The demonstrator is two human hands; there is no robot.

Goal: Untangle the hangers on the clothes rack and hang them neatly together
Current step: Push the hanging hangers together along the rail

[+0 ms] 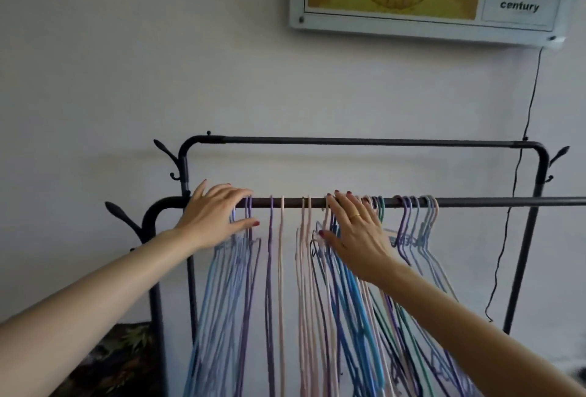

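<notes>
On front rail (pixel 475 202) of black clothes rack (pixel 364 142): L hand (pixel 211 217), fingers spread straight, touches blue hangers (pixel 228 269) at left end; R hand (pixel 358 231), fingers extended, rests on mixed blue/pink bunch (pixel 345 295) mid-rail. Lilac group (pixel 418 225) hangs farther right.

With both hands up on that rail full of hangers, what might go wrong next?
The bunch under the right hand looks crossed and tangled; sliding it sideways might lock the hangers tighter or pull one off the front rail. The left hand pushing its blue group inward could snag the loose purple and pink hangers between the hands. Thin hooks might pinch fingers.
</notes>
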